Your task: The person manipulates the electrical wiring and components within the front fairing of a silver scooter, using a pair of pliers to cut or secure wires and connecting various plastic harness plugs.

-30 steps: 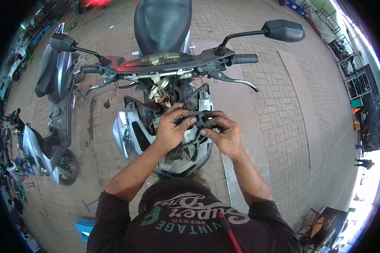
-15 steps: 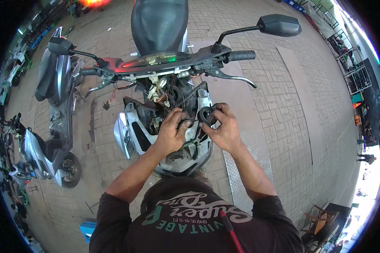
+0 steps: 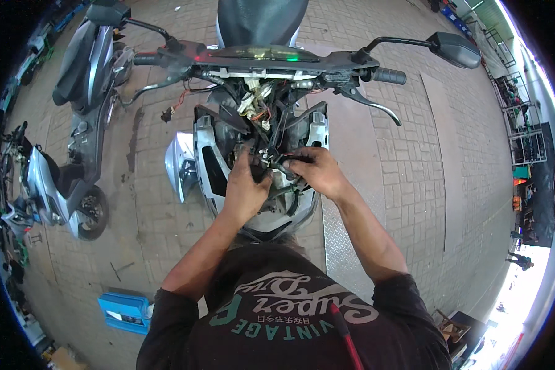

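Note:
Both hands are in the open front of a silver scooter [image 3: 259, 225], whose inner wiring is bare. My left hand [image 3: 246, 188] is at the left of the opening, thumb and fingers curled towards each other around something dark that I cannot make out. Opposite it, my right hand [image 3: 319, 172] has thumb and fingers pinched together on a dark piece, largely hidden by the fingers. Pale connectors and a wire bundle [image 3: 253, 102] hang just beyond the hands, below the handlebar [image 3: 259, 65]. The black tape roll seen earlier cannot be made out clearly.
Mirrors [image 3: 455, 50] and brake levers stick out on both sides. Loose orange wires [image 3: 180, 102] dangle at the left. A second scooter [image 3: 83, 123] stands to the left, a blue box [image 3: 124, 313] lies behind it on the paving, and a metal plate [image 3: 351, 246] lies on the right.
My view has shifted, so the scooter sits farther right and higher. Both hands have moved deeper into the wiring. The black tape roll at my right fingers no longer shows clearly.

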`<state>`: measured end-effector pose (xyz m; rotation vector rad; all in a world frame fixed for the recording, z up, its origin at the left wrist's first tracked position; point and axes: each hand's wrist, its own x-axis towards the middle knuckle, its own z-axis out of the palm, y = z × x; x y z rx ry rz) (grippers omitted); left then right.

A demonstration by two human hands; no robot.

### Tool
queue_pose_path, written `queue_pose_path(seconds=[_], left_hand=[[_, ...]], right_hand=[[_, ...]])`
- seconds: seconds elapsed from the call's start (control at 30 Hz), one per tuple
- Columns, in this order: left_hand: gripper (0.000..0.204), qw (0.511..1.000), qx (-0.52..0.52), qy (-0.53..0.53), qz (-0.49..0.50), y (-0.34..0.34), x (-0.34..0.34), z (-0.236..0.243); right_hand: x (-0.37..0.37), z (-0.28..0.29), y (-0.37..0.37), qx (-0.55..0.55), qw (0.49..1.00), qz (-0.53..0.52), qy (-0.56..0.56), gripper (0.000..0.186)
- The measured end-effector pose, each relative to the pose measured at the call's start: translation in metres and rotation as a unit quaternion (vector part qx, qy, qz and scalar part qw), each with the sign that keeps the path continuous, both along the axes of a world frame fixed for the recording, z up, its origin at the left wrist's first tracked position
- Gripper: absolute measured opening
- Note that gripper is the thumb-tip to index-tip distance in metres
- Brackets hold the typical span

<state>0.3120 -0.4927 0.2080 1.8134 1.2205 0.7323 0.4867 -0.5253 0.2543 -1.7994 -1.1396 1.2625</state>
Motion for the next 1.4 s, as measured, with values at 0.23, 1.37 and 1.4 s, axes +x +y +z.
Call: queue_pose_path(seconds=[0.23,1.37,1.4], left_hand=[[0.056,0.995,0.090,0.053,0.001,-0.009,0.002,-0.002],[0.039,1.000,0.021,0.001,0.007,0.002,0.008,-0.002],[0.039,1.000,0.022,-0.006,0.007,0.002,0.008,-0.002]], right_hand=[[-0.005,0.011,0.028,-0.052,0.990,0.058,-0.117,0.036],[0.001,-0.010,0.016,0.023,0.993,0.049,-0.104,0.031],[0.001,-0.009,0.016,0.023,0.992,0.053,-0.113,0.031]])
